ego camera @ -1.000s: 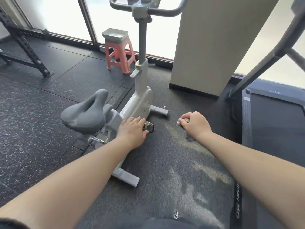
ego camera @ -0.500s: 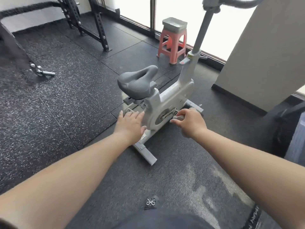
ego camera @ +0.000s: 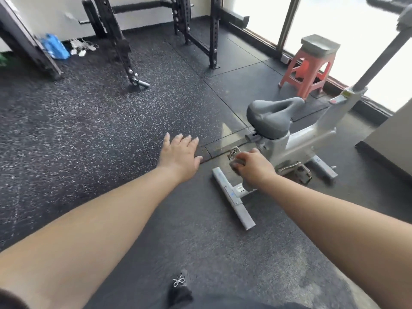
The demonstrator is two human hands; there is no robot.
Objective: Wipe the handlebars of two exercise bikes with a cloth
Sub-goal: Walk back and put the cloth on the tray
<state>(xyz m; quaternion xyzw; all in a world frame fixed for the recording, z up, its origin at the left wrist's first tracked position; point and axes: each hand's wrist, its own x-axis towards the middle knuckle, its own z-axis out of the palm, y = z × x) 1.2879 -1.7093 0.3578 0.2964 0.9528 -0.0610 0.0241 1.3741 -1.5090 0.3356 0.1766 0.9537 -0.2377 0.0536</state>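
Dark rubber floor (ego camera: 111,134) with white specks fills the room, and bright windows run along the far side. One white exercise bike (ego camera: 296,141) stands to the right, with its grey seat (ego camera: 270,118) just past the right hand (ego camera: 254,167). That hand's fingers (ego camera: 239,161) are curled tight round a small grey cloth (ego camera: 236,163), bunched up so it does not drop. The hand floats in front of the low part of the bike, near a metal pedal (ego camera: 297,171).

The left hand (ego camera: 179,156) is flat and loose, fingers straight and a bit spread, holding nothing. It hangs over the bare floor to the left of the cloth hand, probably out for balance.

Handlebars (ego camera: 390,5) peek in at the top right corner, high up and well away from both hands, blurry at the edge. So the cloth is not on them now. To wipe, I think the right hand would need to lift up to those bars.

An orange stool (ego camera: 305,70) sits beyond the seat by the window. Black metal racks (ego camera: 194,32) stand far ahead of the left hand. A second bike is not in view.
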